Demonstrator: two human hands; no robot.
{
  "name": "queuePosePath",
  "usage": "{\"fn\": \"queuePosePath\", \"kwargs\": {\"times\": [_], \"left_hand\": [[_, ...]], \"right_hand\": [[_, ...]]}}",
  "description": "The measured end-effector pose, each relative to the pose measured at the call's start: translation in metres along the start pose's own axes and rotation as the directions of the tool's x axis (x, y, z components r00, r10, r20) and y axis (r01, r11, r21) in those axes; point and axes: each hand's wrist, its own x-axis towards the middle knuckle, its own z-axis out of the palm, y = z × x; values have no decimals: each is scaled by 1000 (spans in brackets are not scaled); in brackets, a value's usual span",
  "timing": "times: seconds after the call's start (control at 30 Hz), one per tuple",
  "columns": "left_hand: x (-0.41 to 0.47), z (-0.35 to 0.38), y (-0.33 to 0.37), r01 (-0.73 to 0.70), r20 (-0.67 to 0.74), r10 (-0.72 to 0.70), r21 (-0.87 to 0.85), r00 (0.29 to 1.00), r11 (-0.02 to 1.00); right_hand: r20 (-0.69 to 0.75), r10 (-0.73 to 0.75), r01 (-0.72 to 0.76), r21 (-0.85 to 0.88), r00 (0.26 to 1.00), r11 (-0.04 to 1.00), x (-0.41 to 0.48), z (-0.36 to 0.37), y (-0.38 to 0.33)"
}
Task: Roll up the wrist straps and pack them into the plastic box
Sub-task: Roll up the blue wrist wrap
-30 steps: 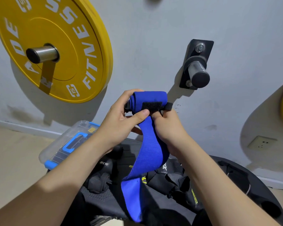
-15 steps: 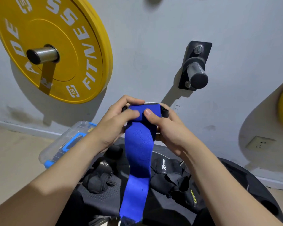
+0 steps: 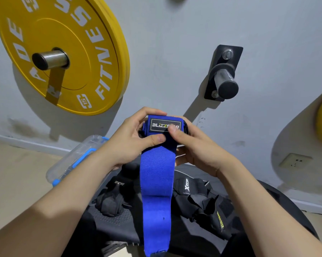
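Most of the blue wrist strap hangs loose below my fingers, a long flat tail dropping over the black wraps heaped on the dark padded table. With that much unrolled, I'd expect trouble from the coil. If my thumbs ease off, the springy webbing could unwind. If the tail feeds in skewed, the edges would step out and leave a lopsided roll, awkward to pack. The dangling end might also catch on the black wraps beneath it.

Both forearms converge in front of me, and the rolled part sits between my hands with its label facing me. My left hand grips the roll's left end, fingers curled over the top and thumb pressed on the strap just under the label. My right hand grips the right end, thumb lying across the label and fingers wrapped behind.

The plastic box waits down and to the left of my left hand, partly hidden by that forearm. I can't tell whether its lid is latched. Farther off on the wall, a yellow weight plate hangs up-left of my fingers and a bare black peg up-right.
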Motion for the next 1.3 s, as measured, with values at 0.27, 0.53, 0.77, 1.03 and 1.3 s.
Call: {"fn": "queuePosePath", "kwargs": {"times": [0.27,0.53,0.77,1.03,1.3], "left_hand": [[0,11,4,289,129,-263,-276,956,917],[3,10,4,122,-67,-163,-407,984,905],[6,1,-2,43,-209,-76,-160,975,986],[3,19,-6,16,-110,-5,98,994,995],[0,26,-1,28,-92,7,370,996,929]], "right_hand": [[-61,-336,300,-325,940,897,0,1,7],[-36,43,-47,-123,998,991,-8,12,3],[-105,244,-215,232,964,949,-3,15,-6],[-278,145,-177,-92,949,980,5,25,7],[-218,176,-201,-96,960,975,12,22,8]]}}
